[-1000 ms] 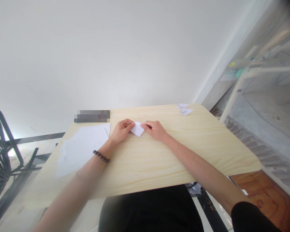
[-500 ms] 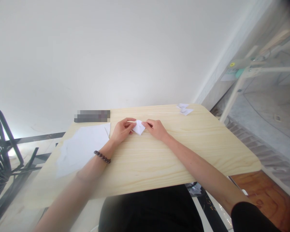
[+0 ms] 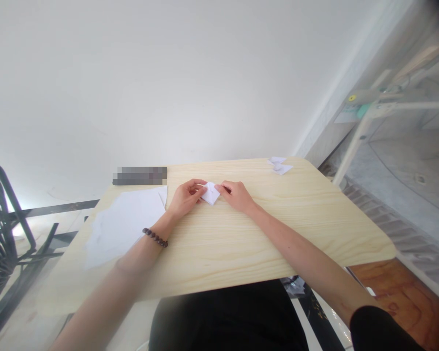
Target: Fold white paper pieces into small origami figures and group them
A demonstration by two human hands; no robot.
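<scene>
Off the left edge of the counter [image 3: 219,263] I note a dark frame [image 3: 18,210], poss. a chair; ID uncertain. At the far-left corner sits a dark oblong item [image 3: 139,176], pixelated, details n/a. White sheets [image 3: 126,219] lie along the left edge, nearer me than that item; prob. kept there for easy reach w/ my left. One corner of the top sheet, or a loose scrap, shows at their right end; can't tell which. My left forearm, w/ a beaded bracelet [image 3: 154,237] at the wrist, partly covers the sheets' near-right side, so access there is obstructed.

Approx. mid-counter, closer to the far edge than the near: my left hand [image 3: 186,197], fingers pinching the left side of a small folded paper [image 3: 211,195]. Its point faces the near edge; contact w/ the counter not verifiable. My right hand [image 3: 237,196] has its fingers nipping the opp. side, thumb on top, others curled. Two-sided grip presumably keeps the layers aligned & flat.

Near the far-right corner: two folded pieces [image 3: 282,169], one behind the other, well apart from my work, prob. to avoid disturbance. Beyond the right edge, a white stand [image 3: 354,139]; no obstruction to my fingers.
</scene>
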